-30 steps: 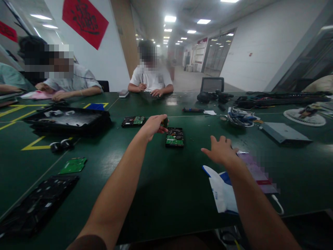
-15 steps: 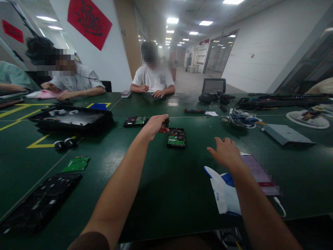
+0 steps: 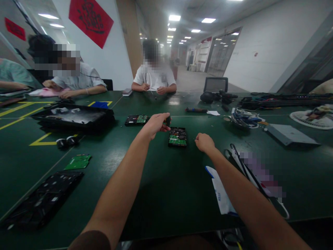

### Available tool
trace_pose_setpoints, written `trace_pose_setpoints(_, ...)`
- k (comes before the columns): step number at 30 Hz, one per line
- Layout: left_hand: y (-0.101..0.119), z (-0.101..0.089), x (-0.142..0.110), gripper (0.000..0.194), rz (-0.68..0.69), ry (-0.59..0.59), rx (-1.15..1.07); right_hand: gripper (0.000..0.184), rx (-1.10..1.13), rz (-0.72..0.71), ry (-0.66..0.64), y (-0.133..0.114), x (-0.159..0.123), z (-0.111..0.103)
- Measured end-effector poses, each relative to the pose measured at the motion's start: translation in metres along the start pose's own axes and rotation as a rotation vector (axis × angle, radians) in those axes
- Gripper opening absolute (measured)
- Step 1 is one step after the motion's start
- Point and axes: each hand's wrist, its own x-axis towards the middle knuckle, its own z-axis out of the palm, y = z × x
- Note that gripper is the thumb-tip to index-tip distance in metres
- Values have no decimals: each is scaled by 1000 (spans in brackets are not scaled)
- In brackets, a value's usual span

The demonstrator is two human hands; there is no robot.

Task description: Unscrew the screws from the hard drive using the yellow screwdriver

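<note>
A hard drive [image 3: 177,137] with a green circuit board lies on the dark green table, between my two hands. My left hand [image 3: 158,123] is closed around a small dark object [image 3: 168,120] at the drive's upper left corner; most of it is hidden by the fingers. To the right of the drive, my right hand [image 3: 204,142] rests low at the tabletop with its fingers curled together. Anything in those fingertips is too small to make out. Behind my left hand sits a second hard drive [image 3: 135,119].
At left are a black tray [image 3: 75,118], a loose green circuit board [image 3: 78,161] and a black casing [image 3: 43,199]. A screwdriver [image 3: 195,110], bundled cables [image 3: 246,118] and a grey metal box [image 3: 292,134] lie at right. A white-and-blue packet [image 3: 221,194] is under my right forearm. People sit opposite.
My right hand has moved left toward the hard drive, and its spread fingers have closed. A black strap now shows beside my right forearm. My left hand stays by the drive.
</note>
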Motion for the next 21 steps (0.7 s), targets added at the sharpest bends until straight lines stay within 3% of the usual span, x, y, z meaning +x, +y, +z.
trace_pose_setpoints(6,-1,0,0,29,2,-18,-4,17,54,-19,5,-7,2,-2)
trace_pose_setpoints(13,2,3,-3,29,-8,-10,-5,16,219,-396,93,-54,-13,-7)
trace_pose_setpoints(21,1,3,-2,28,1,-7,-2,12,220,-395,38,-85,-13,-1)
